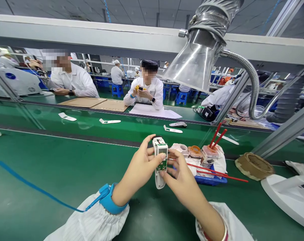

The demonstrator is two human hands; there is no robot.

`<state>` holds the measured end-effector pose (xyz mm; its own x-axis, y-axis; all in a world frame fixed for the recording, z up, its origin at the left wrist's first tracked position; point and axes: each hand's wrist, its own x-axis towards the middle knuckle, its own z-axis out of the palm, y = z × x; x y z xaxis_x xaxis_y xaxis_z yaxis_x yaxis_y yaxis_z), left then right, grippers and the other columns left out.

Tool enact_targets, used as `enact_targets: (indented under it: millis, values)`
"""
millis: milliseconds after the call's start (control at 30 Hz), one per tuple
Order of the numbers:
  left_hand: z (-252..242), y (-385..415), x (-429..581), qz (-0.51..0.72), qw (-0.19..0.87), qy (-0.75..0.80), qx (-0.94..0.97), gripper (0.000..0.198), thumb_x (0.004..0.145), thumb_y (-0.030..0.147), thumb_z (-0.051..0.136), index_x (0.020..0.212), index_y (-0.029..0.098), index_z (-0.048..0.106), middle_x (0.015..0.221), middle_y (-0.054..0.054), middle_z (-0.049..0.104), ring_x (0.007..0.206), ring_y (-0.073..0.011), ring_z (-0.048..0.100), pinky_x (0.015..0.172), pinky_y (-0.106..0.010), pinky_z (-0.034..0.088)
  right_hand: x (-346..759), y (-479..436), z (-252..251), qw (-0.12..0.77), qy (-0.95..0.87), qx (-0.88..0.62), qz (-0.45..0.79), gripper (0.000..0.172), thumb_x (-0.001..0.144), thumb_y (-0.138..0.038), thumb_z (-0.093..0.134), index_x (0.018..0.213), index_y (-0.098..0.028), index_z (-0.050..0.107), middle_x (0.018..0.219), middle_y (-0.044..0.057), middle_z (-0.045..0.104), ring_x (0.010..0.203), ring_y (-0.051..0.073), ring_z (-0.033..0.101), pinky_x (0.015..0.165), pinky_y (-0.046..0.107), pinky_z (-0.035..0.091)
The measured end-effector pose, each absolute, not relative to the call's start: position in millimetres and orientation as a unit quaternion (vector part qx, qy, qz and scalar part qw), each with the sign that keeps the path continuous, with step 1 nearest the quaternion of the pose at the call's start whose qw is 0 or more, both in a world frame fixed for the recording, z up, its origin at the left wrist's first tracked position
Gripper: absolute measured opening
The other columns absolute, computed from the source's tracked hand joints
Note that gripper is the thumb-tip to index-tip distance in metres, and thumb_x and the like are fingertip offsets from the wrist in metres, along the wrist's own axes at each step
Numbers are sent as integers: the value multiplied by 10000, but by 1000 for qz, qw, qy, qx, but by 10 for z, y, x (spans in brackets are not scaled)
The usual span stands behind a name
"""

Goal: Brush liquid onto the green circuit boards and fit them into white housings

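Note:
Both my hands hold a white handheld device housing point(163, 150) upright above the green bench. Its open face shows a small grey display and a green circuit board. My left hand point(138, 167) grips it from the left, with the thumb lying over the display's lower part. From the right, my right hand point(183, 177) closes on it, its thumb at the lower end of the board. A blue wrist strap point(115, 201) with a cord is on my left wrist. Fingers behind the housing are partly hidden.
Right of my hands, a blue tray point(211, 180) holds small jars and red sticks. Beyond it are a tape roll point(254, 165) and a white stand base point(287, 197). White housing parts point(110, 121) lie on the green belt ahead. A fume hood point(192, 63) hangs above; co-workers sit opposite.

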<state>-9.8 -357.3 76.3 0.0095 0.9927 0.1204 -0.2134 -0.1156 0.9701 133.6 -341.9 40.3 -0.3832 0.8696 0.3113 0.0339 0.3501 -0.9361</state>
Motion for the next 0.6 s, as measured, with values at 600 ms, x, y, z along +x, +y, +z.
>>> enact_targets:
  millis: [600]
  values:
    - [773,-3540,-146,570,514,446,461,607,778,229,631,1300,231,321,951,-56,678,806,-155,617,711,-274,467,1340,-3337,247,429,-889,-159,-13,212,864,17,327,890,-183,393,820,55,550,706,167,396,643,336,360]
